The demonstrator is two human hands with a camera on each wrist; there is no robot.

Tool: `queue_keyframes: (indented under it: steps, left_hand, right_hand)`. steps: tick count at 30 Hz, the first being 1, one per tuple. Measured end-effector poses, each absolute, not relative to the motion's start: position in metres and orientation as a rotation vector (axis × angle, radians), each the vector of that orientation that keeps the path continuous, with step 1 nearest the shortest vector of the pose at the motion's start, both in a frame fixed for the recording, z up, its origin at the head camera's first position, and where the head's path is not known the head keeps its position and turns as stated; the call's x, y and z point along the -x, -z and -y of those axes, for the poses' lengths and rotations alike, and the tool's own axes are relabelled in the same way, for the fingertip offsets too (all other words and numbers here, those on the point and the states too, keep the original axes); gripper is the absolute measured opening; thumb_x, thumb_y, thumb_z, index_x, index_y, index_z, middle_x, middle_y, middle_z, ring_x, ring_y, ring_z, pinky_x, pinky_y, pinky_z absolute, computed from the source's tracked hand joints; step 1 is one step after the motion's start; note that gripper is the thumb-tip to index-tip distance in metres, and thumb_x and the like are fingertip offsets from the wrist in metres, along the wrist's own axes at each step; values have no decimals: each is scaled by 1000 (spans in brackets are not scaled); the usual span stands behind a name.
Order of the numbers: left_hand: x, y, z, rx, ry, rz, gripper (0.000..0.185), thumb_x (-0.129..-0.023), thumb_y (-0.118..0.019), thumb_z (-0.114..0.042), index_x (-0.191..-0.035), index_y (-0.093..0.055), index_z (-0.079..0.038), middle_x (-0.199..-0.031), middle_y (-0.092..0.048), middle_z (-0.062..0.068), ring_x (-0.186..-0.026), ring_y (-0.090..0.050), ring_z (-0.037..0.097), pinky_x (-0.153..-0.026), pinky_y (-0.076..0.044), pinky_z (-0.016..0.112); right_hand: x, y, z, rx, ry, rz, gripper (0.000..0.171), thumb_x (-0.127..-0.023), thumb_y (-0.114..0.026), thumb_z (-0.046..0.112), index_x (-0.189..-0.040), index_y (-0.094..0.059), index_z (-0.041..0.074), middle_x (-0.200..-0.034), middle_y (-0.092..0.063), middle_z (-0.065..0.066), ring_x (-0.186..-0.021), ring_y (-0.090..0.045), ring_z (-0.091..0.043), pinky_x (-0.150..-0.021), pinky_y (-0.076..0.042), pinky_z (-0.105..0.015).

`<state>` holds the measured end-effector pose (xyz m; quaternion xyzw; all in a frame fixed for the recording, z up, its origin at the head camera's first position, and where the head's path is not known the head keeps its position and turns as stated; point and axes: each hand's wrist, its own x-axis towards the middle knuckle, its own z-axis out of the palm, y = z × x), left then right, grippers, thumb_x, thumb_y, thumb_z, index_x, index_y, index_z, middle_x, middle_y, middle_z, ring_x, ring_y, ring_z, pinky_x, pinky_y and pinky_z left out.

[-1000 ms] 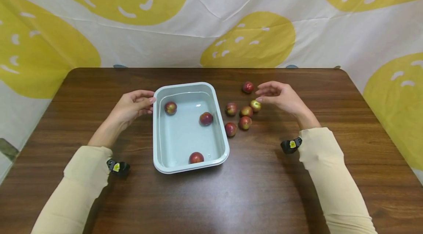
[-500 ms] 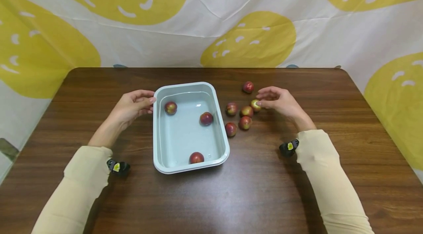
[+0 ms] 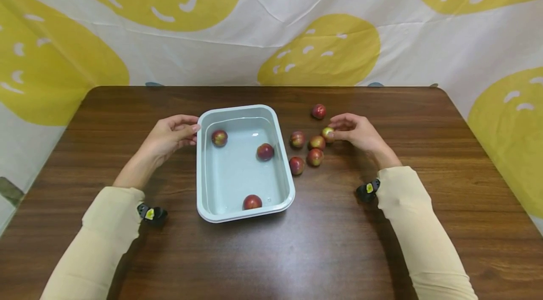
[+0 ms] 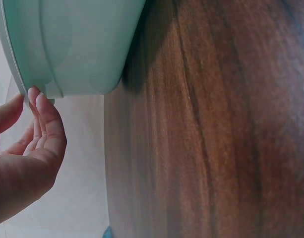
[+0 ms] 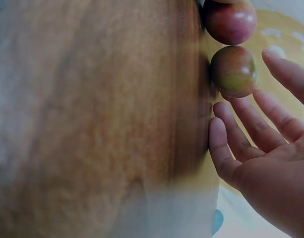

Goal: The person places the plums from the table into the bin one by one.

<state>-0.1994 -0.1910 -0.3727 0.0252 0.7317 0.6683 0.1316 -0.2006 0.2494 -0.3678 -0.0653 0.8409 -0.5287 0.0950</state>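
Observation:
A pale blue-green plastic basin (image 3: 242, 173) sits left of the table's middle with 3 reddish plums in it, one a dark red plum (image 3: 265, 151). My left hand (image 3: 171, 137) pinches its left rim between thumb and fingers; the left wrist view shows the basin wall (image 4: 82, 49) beside the fingertips. Right of the basin lie several loose plums. At the yellowish plum (image 3: 327, 134) on their right side is my right hand (image 3: 358, 133). In the right wrist view, its fingertips touch or nearly touch that plum (image 5: 233, 72), and the thumb stands apart from it.
A red plum (image 3: 318, 111) lies alone farther back; another plum (image 3: 296, 165) is close to the basin's right wall. The brown wooden table (image 3: 339, 253) ends at a back edge before a white cloth (image 3: 212, 64) with yellow patterns.
My right hand has come slightly down and left, bringing its fingers around the yellowish plum. The left hand and the basin stay where they were.

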Motion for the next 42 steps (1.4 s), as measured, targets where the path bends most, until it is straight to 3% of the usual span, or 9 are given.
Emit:
queue_keyframes:
  steps: [7,30,42]
  left_hand:
    - [188,349,182,-29,-1894,-2147,43,-91,-57,-13,-124,-43,10,-84,-62,-1,-71,-59,10,-71,-53,25]
    - [187,349,181,-22,-1864,-2176,42,-90,-58,-15,-123,-45,7,-87,-62,1,-72,-59,11,-79,-52,32]
    - [186,348,180,-26,-1874,-2156,42,-91,-56,-13,-124,-43,9,-84,-62,-1,-72,-59,10,-75,-53,29]
  right_hand:
    - [200,365,-246,151,1536,-2511,44,-81,-69,6,-118,-51,-9,-108,-59,-22,-85,-58,-7,-73,-46,-17]
    - [205,371,-246,158,1502,-2550,37,-80,-69,3,-112,-55,-8,-99,-63,-13,-84,-56,-6,-71,-46,-17]
    - [203,370,-248,134,1429,-2573,37,-82,-69,7,-114,-55,-6,-104,-60,-19,-86,-55,-8,-71,-46,-17]
